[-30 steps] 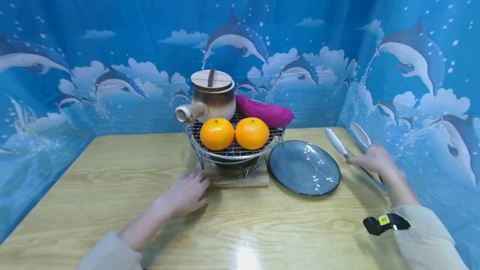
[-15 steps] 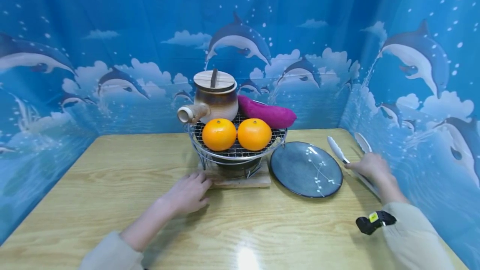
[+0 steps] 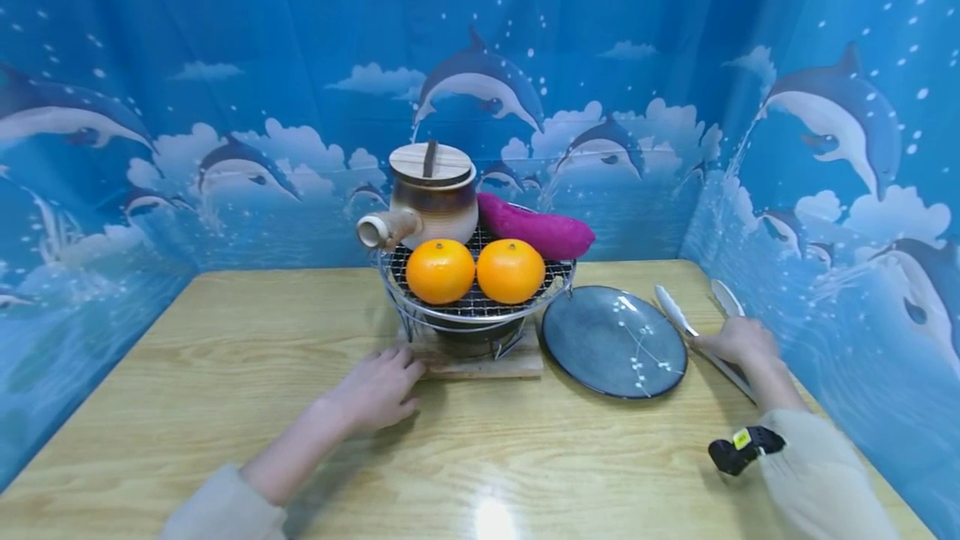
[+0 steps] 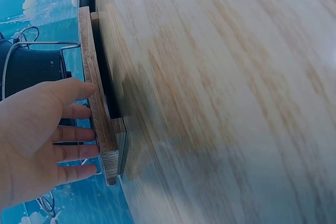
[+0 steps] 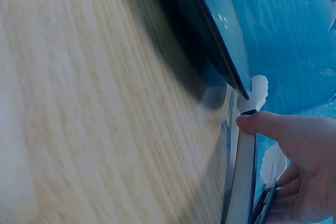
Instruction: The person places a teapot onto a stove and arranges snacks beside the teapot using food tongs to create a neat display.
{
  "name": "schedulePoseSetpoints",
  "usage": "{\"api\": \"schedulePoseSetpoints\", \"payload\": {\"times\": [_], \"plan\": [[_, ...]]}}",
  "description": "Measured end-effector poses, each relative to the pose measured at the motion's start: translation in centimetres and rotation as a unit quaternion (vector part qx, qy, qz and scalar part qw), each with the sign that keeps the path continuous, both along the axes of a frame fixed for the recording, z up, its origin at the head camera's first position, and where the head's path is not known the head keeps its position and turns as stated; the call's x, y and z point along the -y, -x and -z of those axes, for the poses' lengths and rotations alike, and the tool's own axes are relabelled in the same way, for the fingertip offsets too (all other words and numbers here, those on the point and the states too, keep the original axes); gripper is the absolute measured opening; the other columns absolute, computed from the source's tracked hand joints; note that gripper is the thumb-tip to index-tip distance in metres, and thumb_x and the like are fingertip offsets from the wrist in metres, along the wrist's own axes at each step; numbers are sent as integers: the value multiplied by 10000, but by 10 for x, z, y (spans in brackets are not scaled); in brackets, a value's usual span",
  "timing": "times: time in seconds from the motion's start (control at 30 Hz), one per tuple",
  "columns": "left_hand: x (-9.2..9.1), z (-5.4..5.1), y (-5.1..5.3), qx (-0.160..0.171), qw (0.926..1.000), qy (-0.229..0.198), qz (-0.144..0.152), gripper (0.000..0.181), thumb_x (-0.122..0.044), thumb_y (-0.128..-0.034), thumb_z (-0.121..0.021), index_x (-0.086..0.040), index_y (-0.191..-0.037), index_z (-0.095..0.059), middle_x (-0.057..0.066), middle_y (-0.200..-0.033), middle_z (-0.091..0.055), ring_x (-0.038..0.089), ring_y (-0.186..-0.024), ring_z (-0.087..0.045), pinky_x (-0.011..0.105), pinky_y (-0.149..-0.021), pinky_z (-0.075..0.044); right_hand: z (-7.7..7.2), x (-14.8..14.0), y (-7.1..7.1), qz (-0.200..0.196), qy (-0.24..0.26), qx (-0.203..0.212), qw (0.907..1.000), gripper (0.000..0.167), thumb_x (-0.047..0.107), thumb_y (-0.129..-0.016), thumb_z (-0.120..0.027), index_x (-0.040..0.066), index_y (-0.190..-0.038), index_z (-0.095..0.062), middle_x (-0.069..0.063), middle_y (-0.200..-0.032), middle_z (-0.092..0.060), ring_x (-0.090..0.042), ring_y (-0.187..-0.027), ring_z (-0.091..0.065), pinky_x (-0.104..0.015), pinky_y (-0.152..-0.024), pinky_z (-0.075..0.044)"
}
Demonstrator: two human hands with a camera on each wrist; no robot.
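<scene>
My right hand (image 3: 746, 342) grips a pair of tongs (image 3: 723, 365) with white scalloped tips, low over the table to the right of a dark blue-grey plate (image 3: 592, 340). In the right wrist view, the thumb lies on one arm of the tongs (image 5: 242, 171) and the fingers are at the other arm. My left hand (image 3: 378, 388) is by the front left corner of a wooden board (image 3: 480, 367). Its fingers (image 4: 73, 153) look extended and loosely spread against the board's edge (image 4: 94, 98) in the left wrist view, holding nothing.
On the board stands a small stove with a round wire grill (image 3: 472, 307). It bears two oranges (image 3: 440, 272), a purple sweet potato (image 3: 540, 230) and a clay pot (image 3: 435, 198) with a wooden lid and side handle. A dolphin-print curtain (image 3: 300, 65) surrounds the table.
My right hand has lowered the tongs toward the table and shifted slightly left. The left hand has stayed at the board, and the head view has tilted very slightly.
</scene>
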State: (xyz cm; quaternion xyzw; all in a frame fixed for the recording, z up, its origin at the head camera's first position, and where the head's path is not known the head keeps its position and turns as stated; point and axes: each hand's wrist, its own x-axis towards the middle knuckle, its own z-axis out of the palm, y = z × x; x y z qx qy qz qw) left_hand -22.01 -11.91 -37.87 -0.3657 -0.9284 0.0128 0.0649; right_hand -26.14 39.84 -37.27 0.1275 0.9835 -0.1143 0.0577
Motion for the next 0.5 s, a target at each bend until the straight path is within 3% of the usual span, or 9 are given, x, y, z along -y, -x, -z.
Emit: {"api": "schedulePoseSetpoints", "payload": {"times": [0.2,0.5], "plan": [[-1,0,0,-14,10000,32,9,360,-296,-814,-665,-31,-1047,-592,169,-1080,-549,338,-1029,-530,473,-834,-458,0,1,-1,46,38,176,9998,810,523,-735,-647,-220,-1030,-512,-425,-1006,-500,-513,-886,-520,-515,-728,-451],[-1,1,0,-11,10000,13,-6,374,-299,-812,-669,-27,-1057,-593,172,-1081,-550,342,-1041,-526,479,-852,-453,1,-1,-1,-56,132,350,9993,794,566,-760,-604,-196,-976,-555,-403,-985,-519,-452,-836,-544,-498,-714,-452]]}}
